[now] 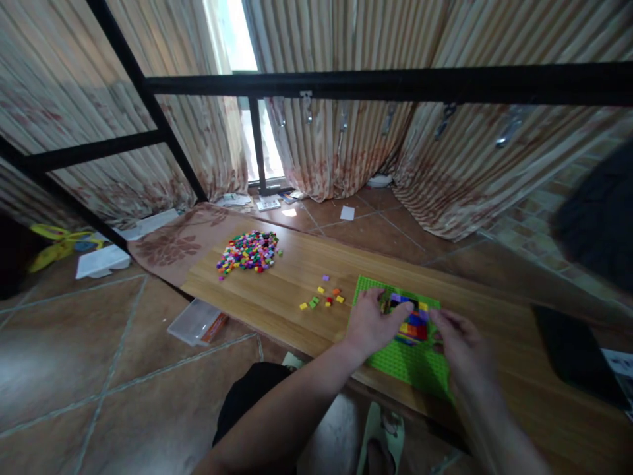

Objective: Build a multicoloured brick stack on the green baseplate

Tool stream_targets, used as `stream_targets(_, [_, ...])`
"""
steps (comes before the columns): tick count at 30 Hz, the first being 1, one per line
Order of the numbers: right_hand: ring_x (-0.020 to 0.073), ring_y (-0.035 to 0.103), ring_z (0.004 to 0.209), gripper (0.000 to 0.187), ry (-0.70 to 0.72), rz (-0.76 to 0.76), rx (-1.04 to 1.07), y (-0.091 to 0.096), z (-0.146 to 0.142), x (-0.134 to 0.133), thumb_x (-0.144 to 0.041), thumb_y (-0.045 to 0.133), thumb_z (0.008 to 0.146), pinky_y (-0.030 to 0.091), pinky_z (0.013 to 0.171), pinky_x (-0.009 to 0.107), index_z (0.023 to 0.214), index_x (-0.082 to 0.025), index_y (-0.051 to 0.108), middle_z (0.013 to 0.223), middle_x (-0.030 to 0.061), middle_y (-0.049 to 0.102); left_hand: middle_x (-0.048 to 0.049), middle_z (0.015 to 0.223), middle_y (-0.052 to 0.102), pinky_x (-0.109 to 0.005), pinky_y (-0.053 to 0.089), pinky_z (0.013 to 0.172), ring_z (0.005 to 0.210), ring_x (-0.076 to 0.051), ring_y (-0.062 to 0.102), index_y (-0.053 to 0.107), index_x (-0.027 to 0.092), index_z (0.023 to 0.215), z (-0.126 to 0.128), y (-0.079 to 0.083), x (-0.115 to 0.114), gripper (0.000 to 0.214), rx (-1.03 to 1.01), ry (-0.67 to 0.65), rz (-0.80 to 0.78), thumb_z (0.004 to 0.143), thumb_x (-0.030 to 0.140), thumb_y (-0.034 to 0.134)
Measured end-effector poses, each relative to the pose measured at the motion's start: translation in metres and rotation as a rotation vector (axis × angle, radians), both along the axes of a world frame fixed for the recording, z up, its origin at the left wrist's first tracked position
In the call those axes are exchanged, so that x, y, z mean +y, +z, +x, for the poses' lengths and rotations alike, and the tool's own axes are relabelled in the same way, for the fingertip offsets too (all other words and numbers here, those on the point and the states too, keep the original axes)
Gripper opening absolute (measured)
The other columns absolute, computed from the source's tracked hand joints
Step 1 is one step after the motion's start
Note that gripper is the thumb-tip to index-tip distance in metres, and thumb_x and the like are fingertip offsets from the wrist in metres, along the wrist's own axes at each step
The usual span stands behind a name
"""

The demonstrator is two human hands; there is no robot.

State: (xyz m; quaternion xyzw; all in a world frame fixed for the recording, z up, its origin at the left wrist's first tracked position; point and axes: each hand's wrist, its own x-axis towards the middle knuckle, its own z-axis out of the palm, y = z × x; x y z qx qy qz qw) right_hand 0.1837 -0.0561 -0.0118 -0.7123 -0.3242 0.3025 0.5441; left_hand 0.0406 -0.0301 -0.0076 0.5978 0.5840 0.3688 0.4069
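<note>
A green studded baseplate (395,363) lies on the wooden table, with a block of red, yellow, blue, purple and black toy bricks (415,326) built on it. My left hand (373,320) is over the plate's left part, thumb and fingers apart, the thumb reaching across the bricks. At the right side of the build, my right hand (462,336) has its thumb and fingertips drawn together in a pinch. Whatever is between those fingertips is too small and blurred to make out. Several loose bricks (340,299), yellow, green, orange, red and purple, lie left of the plate.
A large heap of mixed bricks (252,252) sits at the table's (291,264) far left end. Toward the right end lies a dark flat object (576,353). A clear plastic box (195,321) is on the floor. A black metal frame (346,84) crosses before the curtains.
</note>
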Motion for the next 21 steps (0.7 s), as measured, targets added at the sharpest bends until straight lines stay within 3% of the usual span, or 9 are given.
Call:
stream_targets(3, [0.0167, 0.058, 0.065, 0.027, -0.114, 0.238, -0.273, 0.015, -0.008, -0.006, -0.042, 0.07, 0.072, 0.044, 0.064, 0.032, 0.086, -0.019, 0.065, 0.075, 0.0019, 0.065, -0.0143, 0.107, 0.066, -0.036, 0.05, 0.083, 0.091, -0.023, 0.062, 0.064, 0.014, 0.113, -0.024, 0.006, 0.014, 0.048, 0.036, 0.079, 0.092, 0.081, 0.048, 0.058])
stream_targets(5, [0.0168, 0.058, 0.064, 0.02, -0.062, 0.345, -0.368, 0.023, -0.023, -0.011, -0.039, 0.065, 0.078, 0.045, 0.064, 0.032, 0.083, -0.02, 0.064, 0.074, 0.0022, 0.064, -0.0103, 0.099, 0.069, -0.032, 0.05, 0.08, 0.087, -0.019, 0.063, 0.068, 0.013, 0.103, -0.051, 0.008, 0.028, 0.032, 0.055, 0.105, 0.132, 0.081, 0.034, 0.057])
stream_targets(7, [0.0168, 0.06, 0.067, 0.017, 0.133, 0.374, -0.396, 0.025, -0.044, -0.016, -0.037, 0.058, 0.085, 0.047, 0.066, 0.031, 0.086, -0.021, 0.064, 0.079, 0.0026, 0.066, -0.0059, 0.089, 0.07, -0.028, 0.049, 0.078, 0.084, -0.017, 0.064, 0.07, 0.013, 0.096, -0.083, 0.008, 0.042, 0.025, 0.104, 0.109, 0.124, 0.079, 0.021, 0.054])
stream_targets(10, [0.0182, 0.062, 0.079, 0.016, 0.56, 0.336, -0.526, 0.018, -0.079, -0.017, -0.028, 0.051, 0.089, 0.047, 0.073, 0.031, 0.093, -0.022, 0.065, 0.087, 0.0032, 0.067, -0.0034, 0.077, 0.069, -0.025, 0.047, 0.069, 0.075, -0.016, 0.062, 0.072, 0.012, 0.086, -0.129, 0.008, 0.052, 0.024, 0.303, 0.073, 0.057, 0.072, 0.012, 0.053])
stream_targets(12, [0.0193, 0.062, 0.086, 0.02, 0.707, 0.292, -0.595, 0.011, -0.099, -0.014, -0.021, 0.046, 0.09, 0.047, 0.077, 0.032, 0.099, -0.021, 0.064, 0.092, 0.0047, 0.066, -0.0029, 0.072, 0.068, -0.024, 0.045, 0.065, 0.07, -0.015, 0.061, 0.072, 0.012, 0.081, -0.15, 0.008, 0.048, 0.022, 0.432, 0.003, -0.015, 0.067, 0.01, 0.055])
stream_targets(16, [0.0217, 0.06, 0.095, 0.027, 0.788, 0.216, -0.713, -0.002, -0.126, 0.002, -0.013, 0.043, 0.09, 0.046, 0.085, 0.034, 0.107, -0.019, 0.063, 0.099, 0.0079, 0.065, -0.0022, 0.068, 0.067, -0.023, 0.043, 0.063, 0.067, -0.015, 0.059, 0.07, 0.015, 0.076, -0.165, 0.003, 0.033, 0.016, 0.578, -0.108, -0.087, 0.063, 0.015, 0.06])
stream_targets(21, [0.0234, 0.054, 0.1, 0.033, 0.87, 0.211, -0.84, -0.012, -0.148, 0.022, -0.007, 0.043, 0.088, 0.043, 0.089, 0.035, 0.106, -0.022, 0.066, 0.102, 0.0079, 0.065, -0.0049, 0.078, 0.068, -0.026, 0.044, 0.071, 0.079, -0.02, 0.062, 0.068, 0.019, 0.079, -0.155, -0.006, 0.02, 0.016, 0.692, -0.115, -0.042, 0.064, 0.025, 0.067])
